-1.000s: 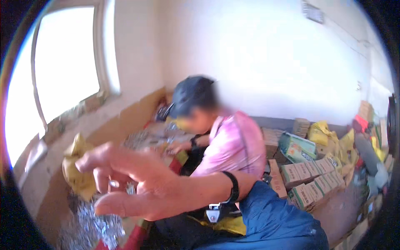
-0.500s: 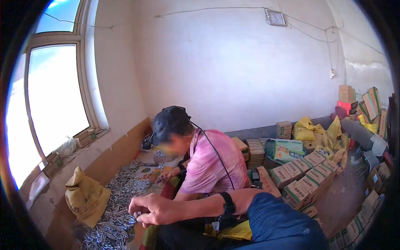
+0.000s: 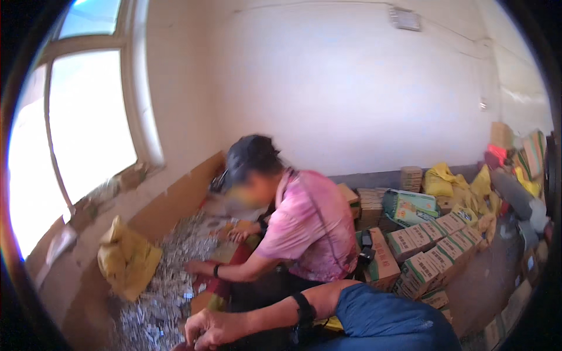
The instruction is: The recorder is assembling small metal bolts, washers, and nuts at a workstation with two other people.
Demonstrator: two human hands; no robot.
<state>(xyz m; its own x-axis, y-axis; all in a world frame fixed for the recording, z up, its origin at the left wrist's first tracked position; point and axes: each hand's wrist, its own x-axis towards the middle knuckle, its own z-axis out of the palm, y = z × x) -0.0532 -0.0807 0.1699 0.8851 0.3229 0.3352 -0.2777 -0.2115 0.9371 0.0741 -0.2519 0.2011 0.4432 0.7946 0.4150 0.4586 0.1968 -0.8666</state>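
Lying to the right of the yellow sack (image 3: 129, 260) and on its near side, a wide spread of metal pieces (image 3: 155, 313) is what the wearer's right hand (image 3: 212, 329) is nearest to. That hand has just sunk lower and closer to the body, farther from the sack; half a second ago it hung higher, by the pieces' right edge, and a second ago its fingers were splayed near the camera. This suggests the handling has drawn back from the spread toward the wearer. Its fingers are now bent in toward the thumb, but whether they pinch a piece I cannot tell; the left hand does not show. The pieces look small, narrow and silver-grey, tangled at all angles, a few catching pale light; blur hides their exact shape. Farther from the sack, to its right, sits a co-worker in a pink shirt (image 3: 319, 222) and a dark cap (image 3: 252, 157). The co-worker's nearer hand (image 3: 201, 268) has also come into sight, reaching to the spread right of the sack, while the other hand (image 3: 239, 233) is beyond it. Well to the sack's right, past the co-worker, stand printed cartons (image 3: 430, 263).
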